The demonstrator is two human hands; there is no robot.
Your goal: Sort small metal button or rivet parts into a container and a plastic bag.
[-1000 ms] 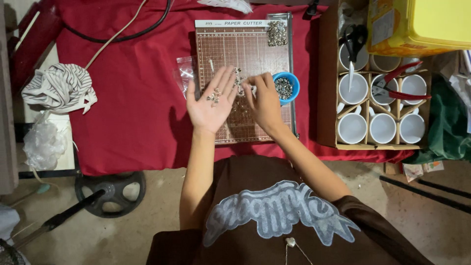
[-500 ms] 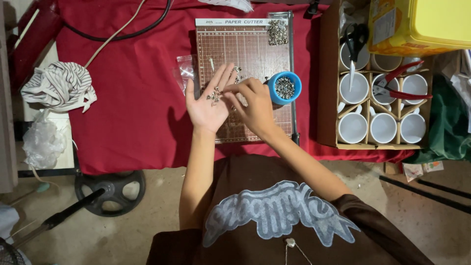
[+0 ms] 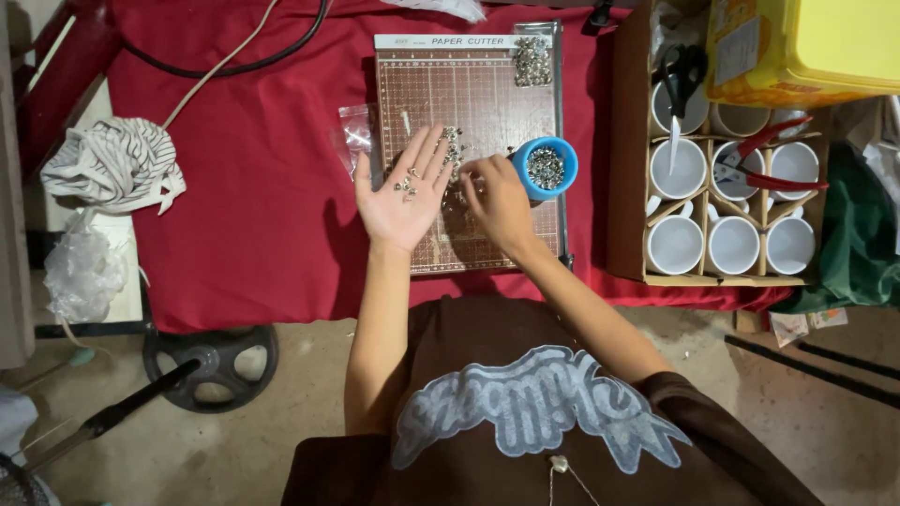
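Left hand [image 3: 405,199] cups small metal pieces [image 3: 409,183] — right hand [image 3: 495,201] seemingly picking

The left hand [image 3: 405,201] lies open, palm up (fingers spread), while the right hand [image 3: 497,201] curls palm-down beside it.

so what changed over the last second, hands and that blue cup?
The right hand drew back from beside the blue cup to the small metal pieces loose on the cutting board, fingertips down among them; whether it has any in its grip is unclear. The left hand stayed open, palm up, a few pieces on it. Cup, board and box of white cups did not visibly move.
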